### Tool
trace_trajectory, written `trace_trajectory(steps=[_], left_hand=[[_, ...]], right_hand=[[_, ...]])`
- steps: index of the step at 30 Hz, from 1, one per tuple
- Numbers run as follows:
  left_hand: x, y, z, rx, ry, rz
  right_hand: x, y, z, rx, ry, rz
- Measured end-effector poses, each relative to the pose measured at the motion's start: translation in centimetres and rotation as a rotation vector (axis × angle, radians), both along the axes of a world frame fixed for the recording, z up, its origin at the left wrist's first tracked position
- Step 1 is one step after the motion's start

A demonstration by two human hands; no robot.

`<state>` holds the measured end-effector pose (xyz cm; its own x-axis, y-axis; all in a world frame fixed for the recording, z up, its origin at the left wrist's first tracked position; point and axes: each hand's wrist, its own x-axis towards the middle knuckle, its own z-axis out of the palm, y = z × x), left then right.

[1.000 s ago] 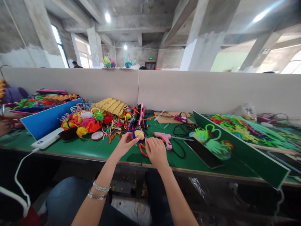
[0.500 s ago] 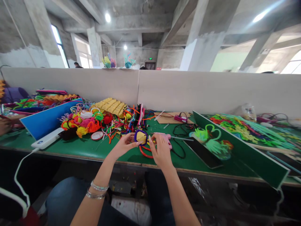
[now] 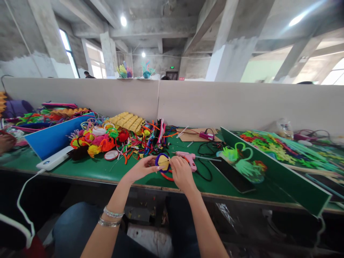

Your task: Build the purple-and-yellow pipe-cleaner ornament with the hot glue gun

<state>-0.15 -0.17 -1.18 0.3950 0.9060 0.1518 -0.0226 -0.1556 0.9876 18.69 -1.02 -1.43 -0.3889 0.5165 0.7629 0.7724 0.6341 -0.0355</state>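
My left hand (image 3: 143, 168) grips a small yellow cup-like piece (image 3: 163, 163) with a purple fuzzy rim, holding it tilted above the front of the green table (image 3: 92, 168). Against the right side of that rim, my right hand (image 3: 182, 172) is closed with its fingertips pinched; whether they hold the purple pipe cleaner of the rim is hard to see, but they press on it. Just behind my right hand lies a pink glue gun (image 3: 191, 159) with a clear glue stick in its back. Under the hands shows part of a red pipe cleaner loop (image 3: 168, 177).
Left stand a pile of colourful pipe cleaners (image 3: 102, 138), a yellow egg tray (image 3: 127, 122), a white power strip (image 3: 55, 158) and a blue divider (image 3: 59, 136). Right lie a dark phone (image 3: 232, 175), green fuzzy pieces (image 3: 245, 161) and a green divider (image 3: 276, 173). Another person's hand (image 3: 6, 142) shows far left.
My right fingers have moved in from beside the yellow piece and now touch its purple rim. The piece has turned to show more of its yellow inside.
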Motion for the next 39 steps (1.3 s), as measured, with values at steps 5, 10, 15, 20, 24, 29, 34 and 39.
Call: trace_trajectory(steps=[5,10,15,20,24,29,34,39], left_hand=[[0.0,-0.1,0.2,-0.004,0.019,-0.011],[-0.2,-0.2,0.4,-0.015,0.026,0.005],[-0.3,-0.3,0.5,-0.039,0.034,0.029],[-0.3,-0.2,0.5,-0.003,0.043,-0.001],[-0.2,-0.1,0.3,0.015,0.078,-0.029],[-0.3,0.0,0.0,0.031,0.126,-0.014],[-0.4,0.0,0.0,0.046,0.165,-0.011],[-0.3,-0.1,0.2,0.047,0.153,-0.031]], right_hand=[[0.1,0.1,0.1,0.042,0.121,-0.04],[0.5,0.1,0.0,0.059,0.24,-0.132],[0.8,0.0,0.2,-0.006,0.312,-0.153],[0.6,-0.5,0.7,-0.116,0.247,-0.081],[0.0,-0.8,1.2,-0.096,0.113,-0.047],[-0.5,-0.9,1.2,-0.087,-0.108,-0.082],[-0.3,-0.6,0.7,-0.07,-0.152,0.01],[-0.1,-0.5,0.7,-0.032,-0.051,-0.011]])
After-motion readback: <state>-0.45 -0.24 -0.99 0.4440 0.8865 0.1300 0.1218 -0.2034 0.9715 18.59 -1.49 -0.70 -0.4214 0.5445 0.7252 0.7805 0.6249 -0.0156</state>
